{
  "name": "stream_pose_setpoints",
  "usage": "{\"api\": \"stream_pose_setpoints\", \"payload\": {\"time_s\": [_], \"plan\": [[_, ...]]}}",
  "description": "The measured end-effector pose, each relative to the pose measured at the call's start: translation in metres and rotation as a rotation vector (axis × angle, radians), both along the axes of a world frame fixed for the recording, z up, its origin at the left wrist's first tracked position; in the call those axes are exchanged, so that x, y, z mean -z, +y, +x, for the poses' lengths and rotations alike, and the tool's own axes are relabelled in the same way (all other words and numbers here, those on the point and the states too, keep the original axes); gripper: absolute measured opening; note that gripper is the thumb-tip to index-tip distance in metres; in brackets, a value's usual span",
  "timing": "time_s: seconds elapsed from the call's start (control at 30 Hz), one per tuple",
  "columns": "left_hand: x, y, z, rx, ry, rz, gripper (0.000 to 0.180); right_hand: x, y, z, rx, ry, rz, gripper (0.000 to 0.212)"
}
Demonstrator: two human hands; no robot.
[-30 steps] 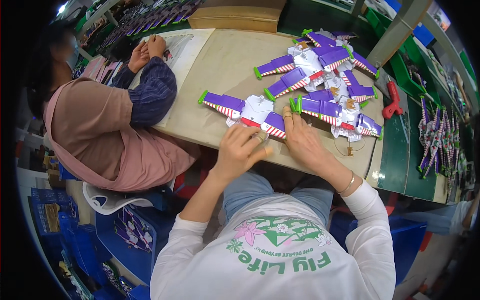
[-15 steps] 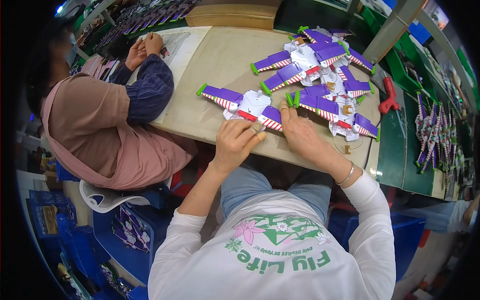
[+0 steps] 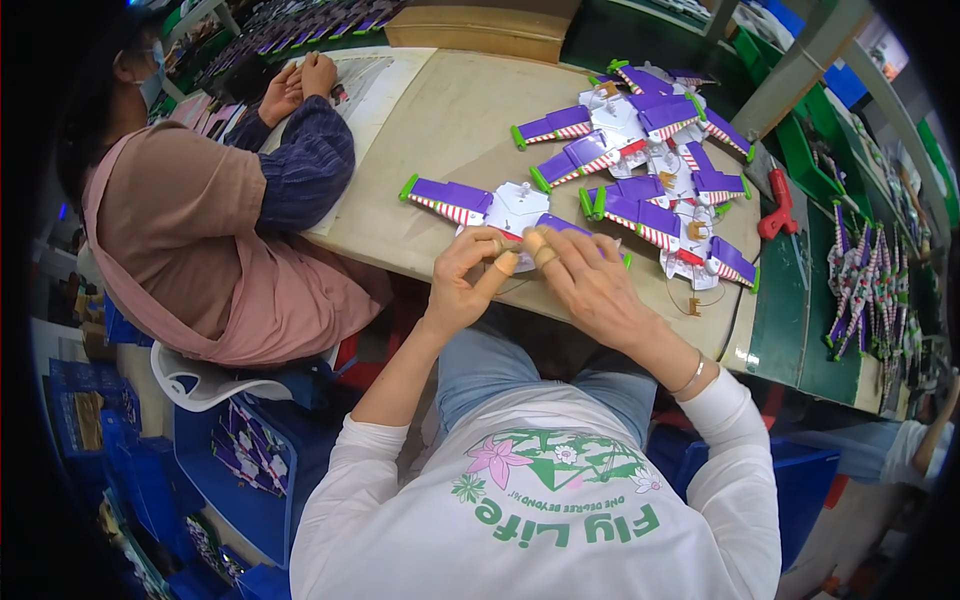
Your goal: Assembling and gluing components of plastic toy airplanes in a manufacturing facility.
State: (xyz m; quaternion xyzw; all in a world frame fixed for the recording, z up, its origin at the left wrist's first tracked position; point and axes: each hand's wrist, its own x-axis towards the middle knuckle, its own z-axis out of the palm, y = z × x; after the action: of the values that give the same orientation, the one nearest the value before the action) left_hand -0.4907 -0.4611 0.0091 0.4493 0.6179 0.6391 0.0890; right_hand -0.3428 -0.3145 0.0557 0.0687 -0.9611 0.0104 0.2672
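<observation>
At the desk's [image 3: 400,225] near edge, the left hand [image 3: 462,288] bends its thumb and forefinger close together; the right hand's [image 3: 592,285] fingers curl over the purple right wing. I cannot tell whether either pinches anything. The winged toy [image 3: 512,208] lies flat on the desk just beyond both hands. Farther right sits a pile of similar toys [image 3: 614,122], then a red glue gun [image 3: 778,208]; a cardboard box [image 3: 482,28] stands at the far edge.

White top [image 3: 400,530], pink-green floral print [image 3: 562,456]; blue jeans [image 3: 482,378]; silvery bracelet [image 3: 692,377].
</observation>
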Motion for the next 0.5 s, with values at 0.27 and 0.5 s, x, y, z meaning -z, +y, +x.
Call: {"api": "stream_pose_setpoints", "payload": {"time_s": [0.27,0.5], "plan": [[-0.014,-0.047,-0.006,-0.129,0.811,-0.207,0.077,0.01,0.008,-0.018,-0.135,-0.34,-1.095,0.06],[-0.002,-0.049,-0.007,-0.079,0.773,-0.281,0.026,0.022,0.009,-0.02,-0.108,-0.258,-1.459,0.048]]}}
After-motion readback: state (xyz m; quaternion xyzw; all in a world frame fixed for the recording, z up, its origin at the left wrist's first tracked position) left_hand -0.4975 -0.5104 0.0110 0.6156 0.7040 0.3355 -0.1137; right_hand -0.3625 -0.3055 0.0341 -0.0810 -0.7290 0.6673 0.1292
